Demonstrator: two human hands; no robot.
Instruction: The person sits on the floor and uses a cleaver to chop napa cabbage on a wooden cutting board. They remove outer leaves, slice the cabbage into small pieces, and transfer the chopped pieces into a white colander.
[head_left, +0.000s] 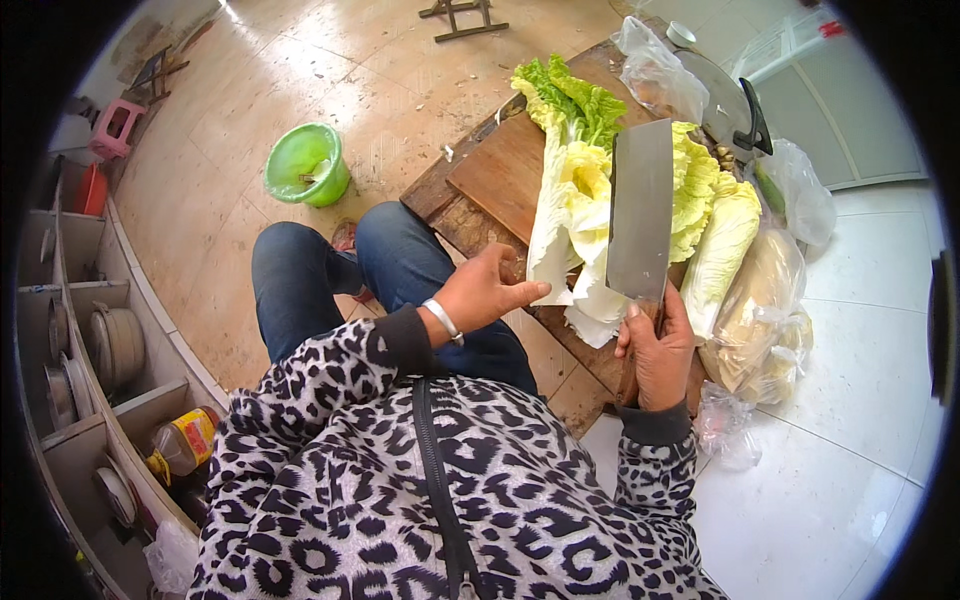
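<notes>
Left hand (488,292) has its grip closed on the thick white base of a napa cabbage leaf (552,225), thumb on top. Right hand (662,345) is wrapped around the handle of a cleaver (640,205), broad blade pointing away from the body. The leaf lies along the left side of the blade, near the edge of the low wooden counter (425,193).

If it were me, I'd tuck that left thumb back and curl the fingertips before the blade gets any nearer. I'd also slide the leaf fully onto the cutting board (497,172), since its base sticks out toward the lap and probably won't sit steady there. Can't tell which side of the blade is the sharp one, so give both some respect lol.

Counter's pretty crowded: another napa cabbage (735,235) right of the cleaver, plus a clear bag (765,300) of something pale tan next to it. The counter wood looks rough and worn.

Room-wise, tan tile floor (225,225) with scraps on it, a green bucket (337,187) beyond the knees, a pink stool (117,128) far left, and cubby shelves with a pot (117,345) and a yellow-labelled bottle (183,442).
</notes>
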